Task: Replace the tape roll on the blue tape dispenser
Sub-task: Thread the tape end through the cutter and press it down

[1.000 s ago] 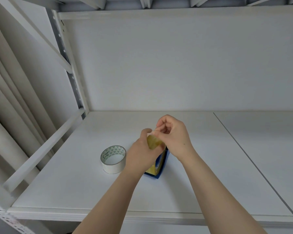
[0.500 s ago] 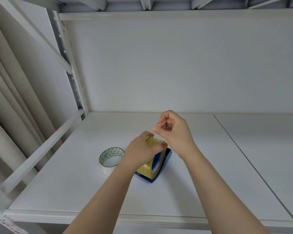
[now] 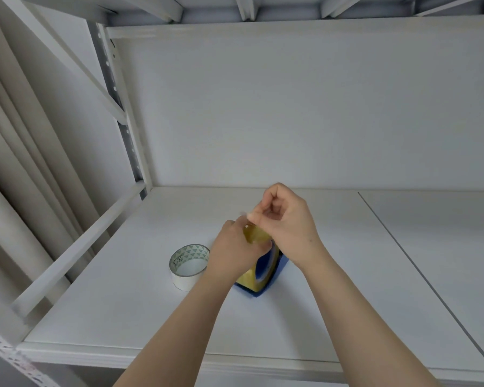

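A blue tape dispenser stands on the white shelf board with a yellowish clear tape roll in it. My left hand grips the top of that roll and dispenser from the left. My right hand is just above it, thumb and fingers pinched on the loose end of the clear tape, which is lifted off the roll. A second roll, white outside with a green triangle pattern inside, lies flat on the shelf to the left of my left hand.
The shelf has a white back wall, a perforated upright and slanted side rails at the left. A seam splits the shelf board at the right. The front edge runs below my forearms.
My right hand has risen and pulled the pinched tape end upward. My left hand has stayed on the roll, and the dispenser now tilts slightly, showing more of the roll's side.
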